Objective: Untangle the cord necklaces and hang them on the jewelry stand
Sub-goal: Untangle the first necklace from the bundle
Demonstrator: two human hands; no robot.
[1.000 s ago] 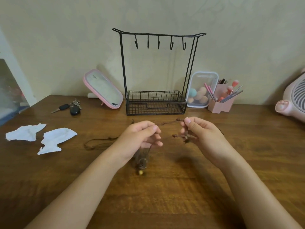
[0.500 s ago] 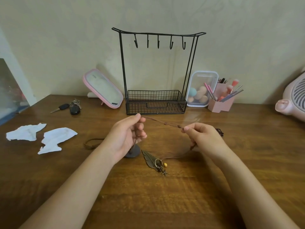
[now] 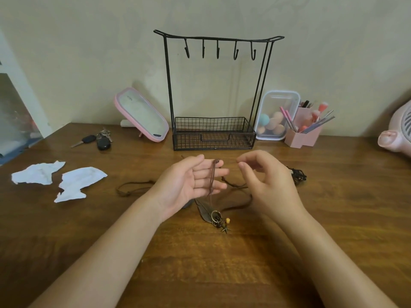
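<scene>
My left hand (image 3: 189, 183) is held palm up with straight fingers, and a brown cord necklace (image 3: 214, 174) hangs over them. Its feather pendant (image 3: 208, 213) with rings and beads lies on the table just below. My right hand (image 3: 264, 181) is curled beside it, thumb and forefinger pinching a thin stretch of the same cord. A second brown cord (image 3: 133, 188) lies left of my left wrist. A tangled black cord (image 3: 297, 174) lies behind my right hand. The black wire jewelry stand (image 3: 219, 38) is at the back, its hooks bare.
The stand's mesh basket (image 3: 213, 138) sits against the wall. A pink mirror (image 3: 142, 114) and keys (image 3: 97, 138) are at the back left, torn paper (image 3: 77, 183) on the left. A clear sponge box (image 3: 275, 116), pink brush holder (image 3: 304, 134) and pink fan (image 3: 398, 134) are at the right.
My left hand has let go its pinch and turned palm up, so the cord now hangs over its fingers. My right hand has moved closer to it. The pendant stays on the table.
</scene>
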